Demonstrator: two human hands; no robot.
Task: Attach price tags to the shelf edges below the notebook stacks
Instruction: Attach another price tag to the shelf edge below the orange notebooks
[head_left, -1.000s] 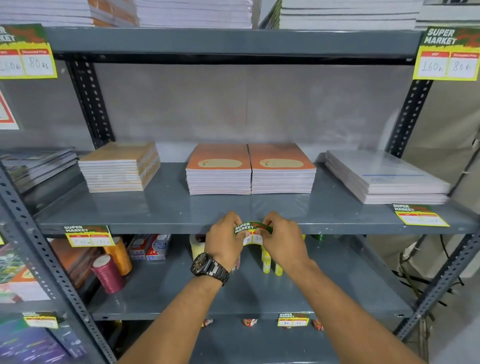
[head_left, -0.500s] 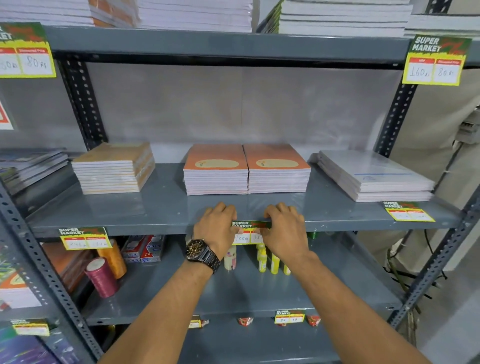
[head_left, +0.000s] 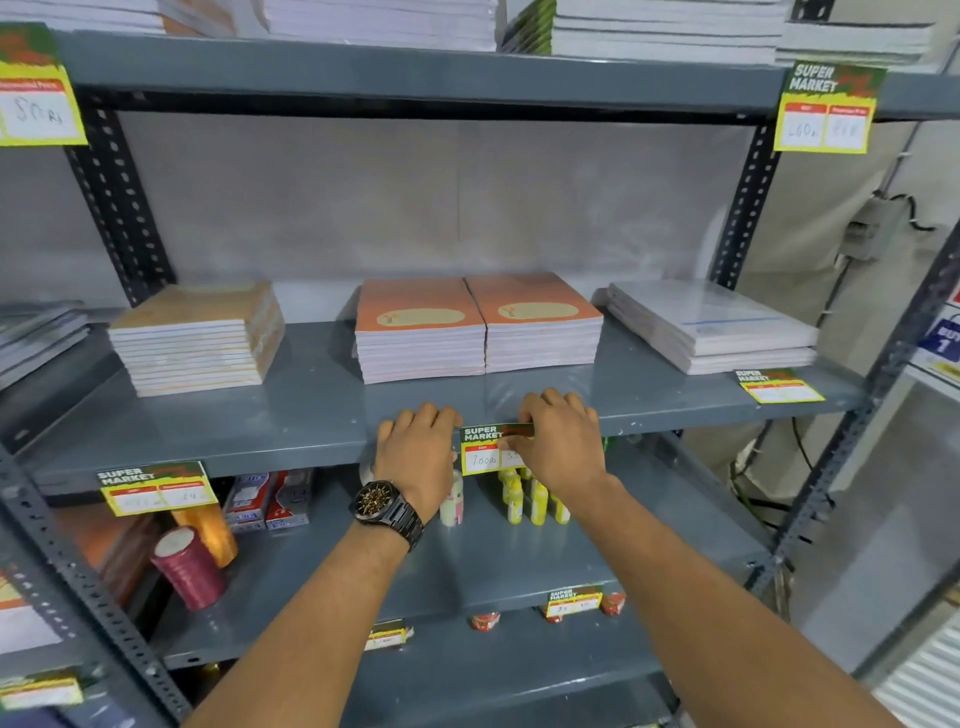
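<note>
Pressing price tag (head_left: 491, 451) onto shelf edge (head_left: 291, 457) directly below the orange notebook stacks (head_left: 478, 327): my right hand (head_left: 561, 447) pinches its right end, left hand (head_left: 415, 457) rests curled, empty, just beside; next, I judge, smooth it flat.

Two bare forearms rise from the bottom edge of the frame toward its centre, with no sleeves showing anywhere along them. The left hand (head_left: 418, 457) and the right hand (head_left: 561, 447) are both ungloved, and no rings can be made out on the fingers that show. On the left wrist, just left of the frame's centre, sits a wristwatch (head_left: 382, 506) with a dark, near-black metal case and a matching link bracelet that wraps the wrist. Its round dial is dark with gold-coloured openwork detail. The right wrist carries nothing, neither band nor strap.
</note>
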